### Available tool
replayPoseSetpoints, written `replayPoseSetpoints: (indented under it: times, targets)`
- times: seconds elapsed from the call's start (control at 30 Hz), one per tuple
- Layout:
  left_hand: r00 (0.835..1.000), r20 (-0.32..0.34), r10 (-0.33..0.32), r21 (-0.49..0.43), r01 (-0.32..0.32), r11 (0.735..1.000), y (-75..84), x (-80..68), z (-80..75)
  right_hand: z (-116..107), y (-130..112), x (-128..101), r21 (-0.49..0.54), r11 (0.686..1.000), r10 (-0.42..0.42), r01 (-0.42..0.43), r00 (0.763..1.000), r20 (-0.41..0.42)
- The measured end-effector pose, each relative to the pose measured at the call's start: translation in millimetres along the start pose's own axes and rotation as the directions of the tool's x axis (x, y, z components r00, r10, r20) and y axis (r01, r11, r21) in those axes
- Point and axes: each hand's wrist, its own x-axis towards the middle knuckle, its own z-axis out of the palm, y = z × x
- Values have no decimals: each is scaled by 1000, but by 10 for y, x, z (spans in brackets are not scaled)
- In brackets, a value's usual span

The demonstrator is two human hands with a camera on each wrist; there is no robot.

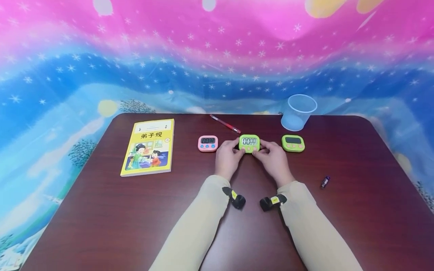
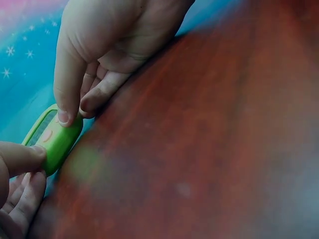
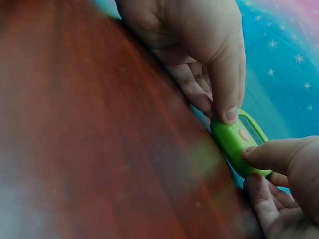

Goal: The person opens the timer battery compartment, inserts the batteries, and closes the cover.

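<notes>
Sitting between them, the green timer (image 1: 249,143) is pinched by left hand (image 1: 228,158) and right hand (image 1: 275,160).

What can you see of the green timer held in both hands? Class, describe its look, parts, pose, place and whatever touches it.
The middle green timer is a small rounded-square case, apparently glossy plastic, with a pale display reading zeros and pinkish buttons below it. It is propped up near the table's far edge, screen facing the person, between a pink timer and another green timer. The left hand and right hand pinch its sides, thumbs on its front lower edge.
</notes>
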Motion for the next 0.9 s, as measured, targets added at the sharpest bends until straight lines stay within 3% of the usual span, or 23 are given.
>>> replayPoseSetpoints:
  times: [0.37, 0.9]
  targets:
    - [998, 50, -31, 62, 28, 998, 20, 87, -24, -3, 5, 62, 18, 999, 41, -42, 999, 5]
    - [996, 72, -51, 20, 50, 999, 15, 83, -36, -1, 0, 50, 33, 998, 59, -59, 998, -6]
